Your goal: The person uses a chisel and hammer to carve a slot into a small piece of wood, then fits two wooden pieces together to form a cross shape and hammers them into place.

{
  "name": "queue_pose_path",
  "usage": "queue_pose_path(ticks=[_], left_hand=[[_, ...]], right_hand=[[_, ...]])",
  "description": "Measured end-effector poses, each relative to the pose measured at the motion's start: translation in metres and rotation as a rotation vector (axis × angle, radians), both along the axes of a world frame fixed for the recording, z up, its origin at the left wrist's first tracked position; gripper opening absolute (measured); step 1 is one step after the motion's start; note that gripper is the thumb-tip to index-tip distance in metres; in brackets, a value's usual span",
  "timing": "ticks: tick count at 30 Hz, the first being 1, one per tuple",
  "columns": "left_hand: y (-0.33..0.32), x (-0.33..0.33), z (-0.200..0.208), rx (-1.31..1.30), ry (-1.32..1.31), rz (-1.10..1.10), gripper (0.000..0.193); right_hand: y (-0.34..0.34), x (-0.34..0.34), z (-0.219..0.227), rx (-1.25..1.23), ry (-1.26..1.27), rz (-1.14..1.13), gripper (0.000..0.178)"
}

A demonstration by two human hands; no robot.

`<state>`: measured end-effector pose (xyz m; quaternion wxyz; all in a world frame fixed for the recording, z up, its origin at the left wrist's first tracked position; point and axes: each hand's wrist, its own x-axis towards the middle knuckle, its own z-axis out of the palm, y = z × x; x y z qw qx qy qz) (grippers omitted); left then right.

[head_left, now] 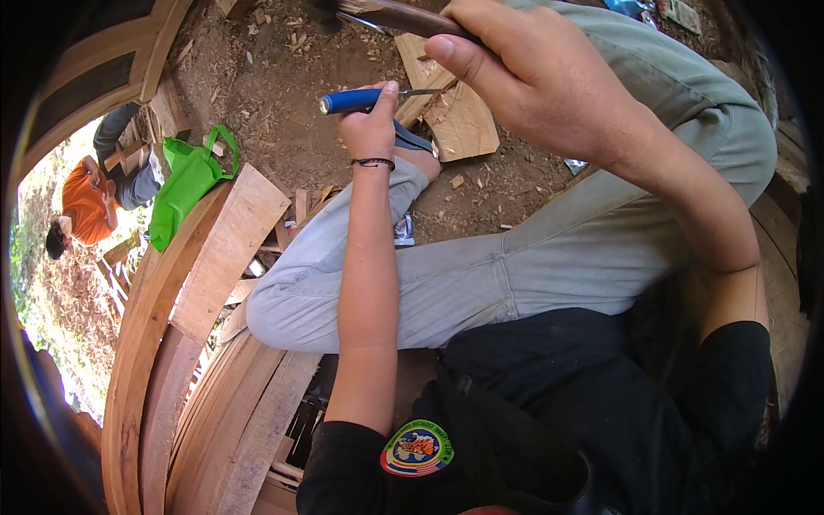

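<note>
My left hand (369, 136) is closed around the blue handle of a chisel (350, 101). The chisel's thin metal blade points right and meets a light piece of wood (465, 129) with carved, chipped faces, lying on the ground by my foot in a dark sandal strap (414, 137). Up and to the right, my right hand (554, 81) grips the wooden handle of a hammer (410, 17). Its dark head is blurred at the top edge of the view, above and apart from the chisel's handle end.
Wood shavings cover the dirt ground (292, 77). Long boards (227, 257) stack along the left, with a green bag (190, 184) on them. A wooden frame (107, 64) stands at the upper left. Beyond, a person in an orange top (87, 202) bends over.
</note>
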<state>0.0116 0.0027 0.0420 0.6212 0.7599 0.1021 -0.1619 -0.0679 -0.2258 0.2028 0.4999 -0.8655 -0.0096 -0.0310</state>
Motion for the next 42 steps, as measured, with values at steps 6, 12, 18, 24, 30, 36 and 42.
queue_pose_path(ticks=[6, 12, 18, 24, 30, 36, 42], left_hand=[[-0.002, -0.004, 0.0, -0.055, -0.028, 0.087, 0.02], [0.001, -0.004, -0.011, 0.0, -0.099, 0.048, 0.02], [0.002, -0.003, -0.015, 0.1, -0.16, -0.004, 0.022], [-0.013, -0.017, -0.008, 0.459, -0.5, -0.214, 0.029], [-0.028, -0.025, -0.009, 0.213, -0.329, -0.241, 0.032], [-0.008, -0.02, -0.025, -0.19, -0.05, -0.147, 0.028], [0.0, -0.002, -0.007, 0.052, -0.014, 0.059, 0.026]], right_hand=[[-0.003, 0.003, -0.003, 0.017, 0.089, 0.042, 0.026], [0.002, -0.002, 0.004, -0.03, 0.025, 0.025, 0.026], [0.009, -0.001, -0.013, -0.032, 0.022, -0.001, 0.023], [0.015, -0.009, -0.008, -0.182, -0.051, 0.082, 0.02], [0.024, -0.008, -0.008, -0.151, -0.021, 0.092, 0.023], [0.035, -0.017, 0.003, -0.251, -0.129, 0.158, 0.022], [0.009, -0.001, -0.027, 0.23, -0.114, -0.046, 0.02]])
